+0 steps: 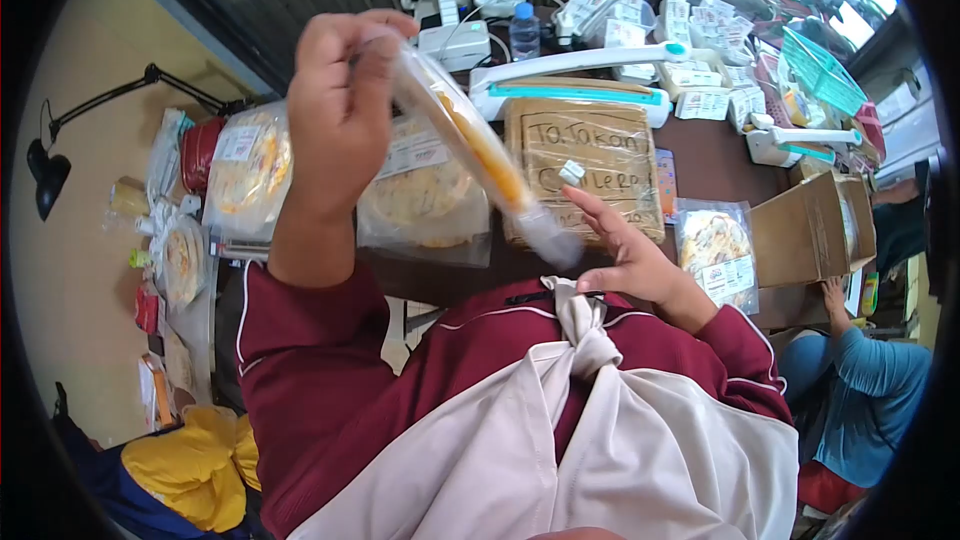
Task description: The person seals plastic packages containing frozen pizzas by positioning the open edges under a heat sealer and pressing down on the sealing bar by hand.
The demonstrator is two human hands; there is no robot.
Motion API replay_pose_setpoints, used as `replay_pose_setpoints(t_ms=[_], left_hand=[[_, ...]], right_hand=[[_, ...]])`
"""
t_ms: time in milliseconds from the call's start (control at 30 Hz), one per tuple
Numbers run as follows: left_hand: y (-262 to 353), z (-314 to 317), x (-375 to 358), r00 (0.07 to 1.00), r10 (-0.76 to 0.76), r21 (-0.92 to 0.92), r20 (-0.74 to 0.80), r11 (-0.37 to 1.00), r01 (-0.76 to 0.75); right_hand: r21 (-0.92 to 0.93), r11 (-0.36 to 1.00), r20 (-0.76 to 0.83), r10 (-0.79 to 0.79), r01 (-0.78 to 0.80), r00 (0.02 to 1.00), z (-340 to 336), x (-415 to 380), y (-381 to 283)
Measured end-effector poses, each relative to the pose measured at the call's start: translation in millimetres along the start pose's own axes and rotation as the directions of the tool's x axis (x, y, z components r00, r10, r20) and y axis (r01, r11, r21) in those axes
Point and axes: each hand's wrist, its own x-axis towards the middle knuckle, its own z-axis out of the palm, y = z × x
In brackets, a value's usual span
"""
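My left hand [345,110] is closed on the top edge of a clear plastic pack holding a flat pizza [475,145], raised over the table and tilted so that it shows nearly edge-on. The pack's lower end is blurred. Close to that end is my right hand [635,258], its thumb and fingers spread and nothing in them. Behind the raised pack lies another packed pizza [420,195], partly covered by it. A wrapped cardboard slab [580,145] with handwriting bears a small white piece [572,172] near my right fingertips.
A long white-and-teal bag sealer [580,65] stands behind the slab. Packed pizzas [250,165] lie at left, and one [716,250] at right near an open carton [805,230]. Label stacks and a water bottle [523,32] stand at the back. A co-worker [880,380] sits at right.
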Motion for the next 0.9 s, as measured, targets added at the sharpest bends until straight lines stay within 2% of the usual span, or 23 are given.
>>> replay_pose_setpoints(t_ms=[33, 67, 100, 167, 233, 367, 433, 533, 700, 900], left_hand=[[6.5, 4.0, 2.5, 0.999, -0.044, -0.117, -0.010, 0.992, 0.042], [9.1, 7.7, 0.8, 0.991, -0.132, -0.135, -0.038, 0.983, 0.126], [6.8, 11.9, -4.9, 0.973, -0.221, -0.155, -0.062, 0.966, 0.209], [3.0, 26.0, -17.4, 0.907, -0.407, -0.221, -0.113, 0.900, 0.376], [-1.5, 42.7, -32.9, 0.786, -0.601, -0.311, -0.148, 0.782, 0.539], [-13.7, 68.1, -62.9, 0.683, -0.701, -0.380, -0.208, 0.701, 0.604], [-15.6, 78.5, -75.2, 0.646, -0.734, -0.415, -0.209, 0.665, 0.621], [-12.6, 91.4, -87.2, 0.644, -0.749, -0.462, -0.156, 0.632, 0.623], [-14.2, 117.5, -95.4, 0.619, -0.768, -0.531, -0.164, 0.598, 0.600], [-13.7, 134.7, -98.6, 0.592, -0.802, -0.537, -0.083, 0.536, 0.651]], right_hand=[[0.076, 0.995, 0.013, -0.060, 0.059, 0.998, -5.2, 4.8, -0.3], [0.149, 0.982, 0.021, -0.123, 0.119, 0.992, -8.3, 7.9, -2.4], [0.253, 0.959, -0.127, -0.096, 0.126, 0.987, -6.6, 11.1, -8.4], [0.416, 0.901, -0.289, 0.003, 0.123, 0.957, -20.0, 14.2, -9.9], [0.317, 0.940, -0.376, 0.004, 0.125, 0.927, -29.3, 10.3, -7.5], [0.216, 0.976, -0.483, 0.072, 0.039, 0.873, -38.2, -5.5, -8.3], [0.234, 0.971, -0.506, 0.081, 0.046, 0.858, -43.2, -13.7, -5.9], [0.297, 0.950, -0.550, 0.085, 0.099, 0.831, -49.5, -22.6, -4.6], [0.277, 0.951, -0.629, 0.074, 0.134, 0.774, -61.8, -34.8, 8.1], [0.243, 0.959, -0.714, 0.074, 0.147, 0.696, -67.9, -39.8, 18.3]])
